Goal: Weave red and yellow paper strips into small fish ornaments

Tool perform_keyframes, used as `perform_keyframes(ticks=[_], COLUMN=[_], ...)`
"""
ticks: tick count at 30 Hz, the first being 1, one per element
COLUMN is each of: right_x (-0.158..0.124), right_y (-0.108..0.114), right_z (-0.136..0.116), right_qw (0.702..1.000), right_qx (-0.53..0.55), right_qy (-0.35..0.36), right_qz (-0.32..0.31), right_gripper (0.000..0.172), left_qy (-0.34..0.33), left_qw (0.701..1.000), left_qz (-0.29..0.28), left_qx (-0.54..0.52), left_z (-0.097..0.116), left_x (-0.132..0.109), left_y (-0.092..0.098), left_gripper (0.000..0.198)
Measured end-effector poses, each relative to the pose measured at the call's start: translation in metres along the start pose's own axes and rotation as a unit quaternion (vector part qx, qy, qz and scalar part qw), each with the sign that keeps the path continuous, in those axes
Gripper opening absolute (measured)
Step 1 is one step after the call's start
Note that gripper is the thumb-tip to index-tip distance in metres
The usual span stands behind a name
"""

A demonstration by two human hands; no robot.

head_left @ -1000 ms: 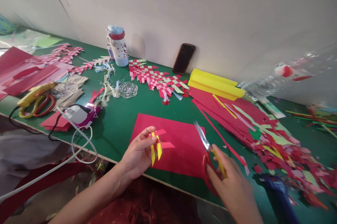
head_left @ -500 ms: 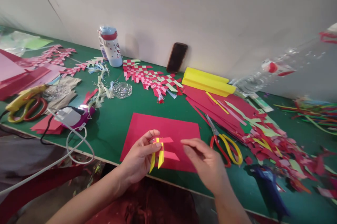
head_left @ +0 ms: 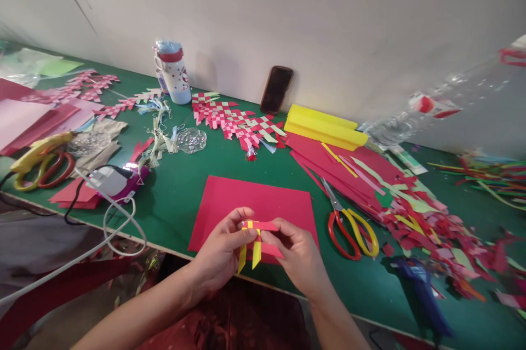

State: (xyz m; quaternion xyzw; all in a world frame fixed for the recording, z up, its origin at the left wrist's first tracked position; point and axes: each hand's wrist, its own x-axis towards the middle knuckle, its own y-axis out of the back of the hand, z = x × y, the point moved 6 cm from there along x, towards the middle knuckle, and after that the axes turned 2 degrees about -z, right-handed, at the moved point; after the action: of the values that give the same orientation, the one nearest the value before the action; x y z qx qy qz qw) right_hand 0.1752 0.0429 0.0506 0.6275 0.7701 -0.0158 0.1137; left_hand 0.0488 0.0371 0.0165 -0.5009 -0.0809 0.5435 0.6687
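A small weave of red and yellow paper strips (head_left: 255,254) is pinched between the thumb and fingers of my left hand (head_left: 222,248). Two yellow ends hang down from it, and red ends point to the right. My right hand (head_left: 298,257) has its thumb and fingers closed on the red strip ends (head_left: 267,225) at the weave's right side. Both hands are over the near part of a red paper sheet (head_left: 255,196) that lies flat on the green table (head_left: 172,196).
Red-and-yellow scissors (head_left: 345,218), a blue glue gun (head_left: 423,290) and paper scraps (head_left: 435,229) lie at the right. Behind stand a drink bottle (head_left: 175,73) and a phone (head_left: 276,90). A white cable (head_left: 123,221) loops at the left edge.
My right hand has moved left and closed on the red strip ends. The weave in my left hand has shifted slightly to the right.
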Motion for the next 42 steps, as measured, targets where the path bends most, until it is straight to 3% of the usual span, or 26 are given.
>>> perform_keyframes(ticks=[11,16,24,32,36,42], right_x=[0.006,0.007,0.002,-0.003,-0.01,-0.034], right_y=[-0.003,-0.002,0.025,0.028,0.055,0.133], right_z=[0.01,0.014,0.026,0.032,0.028,0.034], right_qw=[1.0,0.999,0.992,0.984,0.98,0.939], right_qx=[0.01,0.027,0.102,0.147,0.118,0.066], right_qy=[-0.018,-0.031,-0.044,-0.04,-0.018,0.015], right_qz=[-0.014,-0.022,0.061,0.096,0.158,0.339], right_gripper=[0.021,0.017,0.029,0.035,0.03,0.032], left_qy=[-0.009,-0.047,-0.1,-0.101,-0.129,-0.168], left_qw=[0.999,0.998,0.994,0.993,0.988,0.977], left_qz=[0.031,0.044,0.047,0.037,0.036,0.027], left_qx=[0.016,0.001,0.004,0.047,0.075,0.127], left_z=[-0.001,0.012,0.033,0.041,0.049,0.06], left_x=[0.001,0.008,0.016,0.014,0.014,0.017], left_y=[0.001,0.007,0.014,0.019,0.022,0.023], left_gripper=[0.048,0.046,0.035,0.043,0.045,0.043])
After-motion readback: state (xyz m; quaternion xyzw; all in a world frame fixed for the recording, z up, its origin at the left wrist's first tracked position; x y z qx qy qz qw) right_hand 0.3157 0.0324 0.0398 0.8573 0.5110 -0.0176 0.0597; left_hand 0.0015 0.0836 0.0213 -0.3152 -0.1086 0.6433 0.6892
